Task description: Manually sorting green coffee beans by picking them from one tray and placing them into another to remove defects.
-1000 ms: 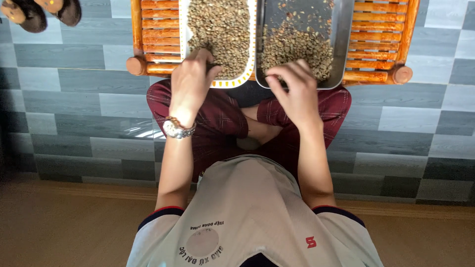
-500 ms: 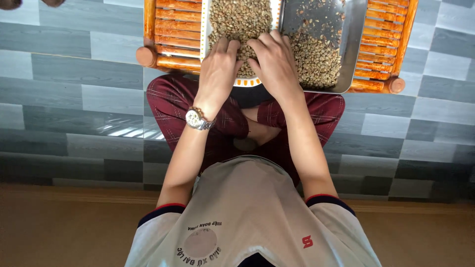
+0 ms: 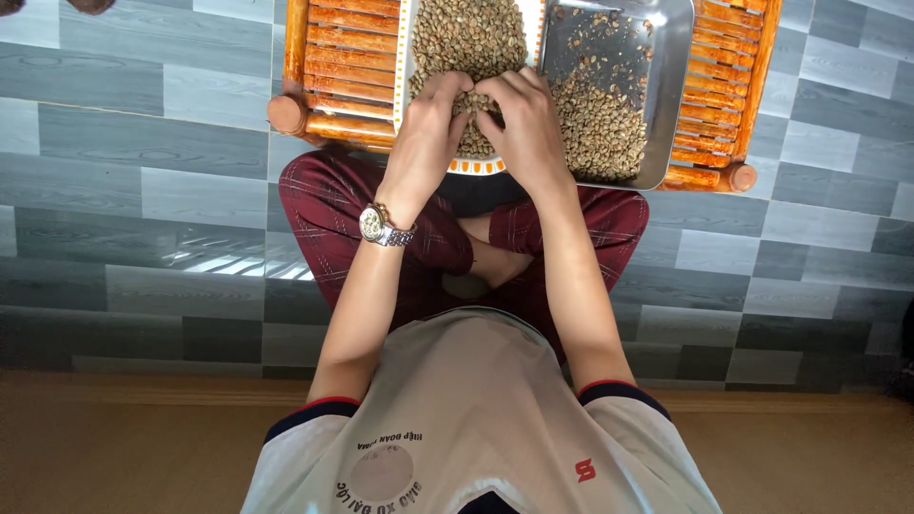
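While grey floor tiles (image 3: 124,143) surround, curled fingers (image 3: 447,90) pinch beans (image 3: 466,38) over slatted table (image 3: 333,57).

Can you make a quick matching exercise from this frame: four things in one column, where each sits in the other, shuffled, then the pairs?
Things:
1. white tray
2. metal tray
3. wristwatch
4. wooden table

Places or states:
A. on the wrist of the left hand
B. beneath both trays, slatted, on the grey tile floor
C. heaped full of beans, both hands in it
D. right of the right hand, beans piled at its near end, far end partly bare

Pairs: 1-C, 2-D, 3-A, 4-B
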